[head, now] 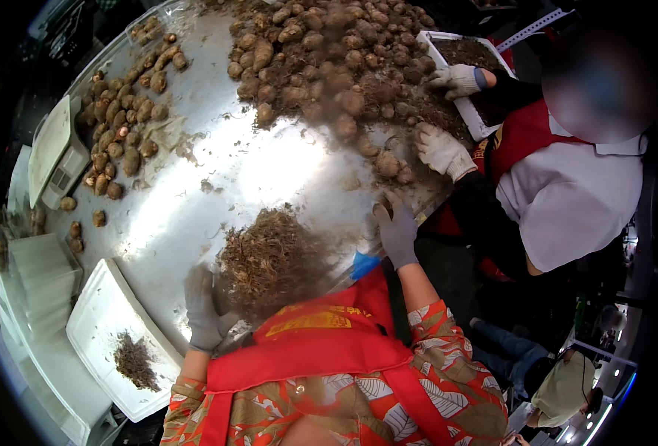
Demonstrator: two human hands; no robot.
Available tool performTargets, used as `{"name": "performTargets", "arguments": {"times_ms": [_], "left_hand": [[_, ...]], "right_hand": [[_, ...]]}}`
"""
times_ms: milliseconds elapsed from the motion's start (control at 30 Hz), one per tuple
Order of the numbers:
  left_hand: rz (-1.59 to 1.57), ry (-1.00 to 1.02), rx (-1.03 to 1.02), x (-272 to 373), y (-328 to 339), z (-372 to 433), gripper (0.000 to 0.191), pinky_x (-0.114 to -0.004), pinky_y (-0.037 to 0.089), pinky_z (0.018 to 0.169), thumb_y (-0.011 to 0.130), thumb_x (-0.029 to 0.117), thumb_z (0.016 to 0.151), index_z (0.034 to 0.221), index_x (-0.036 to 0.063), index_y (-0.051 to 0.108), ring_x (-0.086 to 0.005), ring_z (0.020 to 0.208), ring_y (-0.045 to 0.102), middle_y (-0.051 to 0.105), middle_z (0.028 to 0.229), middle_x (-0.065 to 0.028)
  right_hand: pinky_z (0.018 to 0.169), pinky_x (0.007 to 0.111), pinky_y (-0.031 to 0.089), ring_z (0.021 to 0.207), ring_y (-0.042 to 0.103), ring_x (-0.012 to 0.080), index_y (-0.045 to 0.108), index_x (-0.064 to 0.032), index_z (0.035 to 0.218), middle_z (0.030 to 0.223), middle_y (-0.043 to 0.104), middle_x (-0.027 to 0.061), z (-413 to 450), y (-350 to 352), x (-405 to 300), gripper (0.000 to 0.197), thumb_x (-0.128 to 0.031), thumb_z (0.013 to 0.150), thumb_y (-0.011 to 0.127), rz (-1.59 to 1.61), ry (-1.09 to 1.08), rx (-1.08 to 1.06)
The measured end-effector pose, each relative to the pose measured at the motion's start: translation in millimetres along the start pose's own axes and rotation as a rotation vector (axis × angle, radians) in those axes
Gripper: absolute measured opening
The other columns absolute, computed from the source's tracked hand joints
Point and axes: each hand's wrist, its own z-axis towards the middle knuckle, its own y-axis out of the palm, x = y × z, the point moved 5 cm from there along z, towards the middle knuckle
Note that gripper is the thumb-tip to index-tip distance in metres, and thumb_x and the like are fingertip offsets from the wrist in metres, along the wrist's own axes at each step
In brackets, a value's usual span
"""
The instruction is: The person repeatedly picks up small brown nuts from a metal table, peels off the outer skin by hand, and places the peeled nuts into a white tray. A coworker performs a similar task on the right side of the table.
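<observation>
My left hand [202, 306], in a grey glove with soiled fingertips, rests along the left side of a heap of brown root fibres [273, 256]. Its thumb is spread from the fingers, and nothing shows in its grasp. My right hand [398, 231], also gloved in grey, is at the table's right edge with thumb and fingers curled. Something brown lies between them; whether it is a corm or soiled glove tips is unclear. Just beyond it sit a few rough taro corms [387, 164], part of a large hairy pile [318, 61].
Cleaner corms [120, 117] lie at left beside a weighing scale [61, 153]. A white foam lid [122, 312] holds root scraps. At right, a co-worker's white-gloved hands [443, 148] are near the corms and a foam box [477, 125]. A metal table [167, 223] lies beneath.
</observation>
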Motion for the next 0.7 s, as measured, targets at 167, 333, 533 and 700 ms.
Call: {"name": "performTargets", "arguments": {"times_ms": [167, 333, 533, 700], "left_hand": [[0.041, 0.071, -0.045, 22, 17, 15, 0.1, -0.057, 0.026, 0.11, 0.076, 0.057, 0.066, 0.139, -0.0007, 0.038, -0.0501, 0.134, 0.031, 0.036, 0.143, -0.0281], [0.105, 0.074, -0.074, 33, 47, 45, 0.103, -0.057, 0.018, 0.116, 0.081, 0.045, 0.06, 0.142, 0.0034, 0.036, -0.0467, 0.14, 0.024, 0.027, 0.152, -0.0252], [-0.086, 0.052, 0.011, 16, 25, 60, 0.095, -0.057, 0.019, 0.114, 0.069, 0.054, 0.076, 0.145, -0.0006, 0.032, -0.0489, 0.139, 0.025, 0.029, 0.151, -0.0272], [-0.048, 0.028, 0.086, -27, 0, 112, 0.079, -0.052, 0.02, 0.116, 0.05, 0.049, 0.089, 0.146, -0.0027, 0.032, -0.0469, 0.139, 0.029, 0.032, 0.15, -0.0282]], "right_hand": [[0.115, 0.045, 0.023, 0.14, 0.029, 0.0354, 0.041, -0.005, 0.142, 0.149, 0.035, 0.0221, 10, 31, -43, 0.061, -0.034, 0.09, 0.056, -0.191, -0.048, -0.059], [0.118, 0.043, 0.021, 0.142, 0.027, 0.0361, 0.042, 0.0003, 0.14, 0.148, 0.037, 0.0215, -3, 89, -92, 0.065, -0.045, 0.094, 0.053, 0.087, -0.393, -0.315], [0.107, 0.047, 0.037, 0.13, 0.042, 0.0409, 0.058, -0.0032, 0.124, 0.136, 0.049, 0.0238, 23, 55, -66, 0.037, -0.015, 0.089, 0.062, -0.018, -0.592, 0.149], [0.115, 0.043, 0.025, 0.136, 0.035, 0.037, 0.045, -0.0026, 0.136, 0.144, 0.042, 0.021, 43, 88, -117, 0.05, -0.027, 0.093, 0.056, -0.09, -0.517, -0.15]]}}
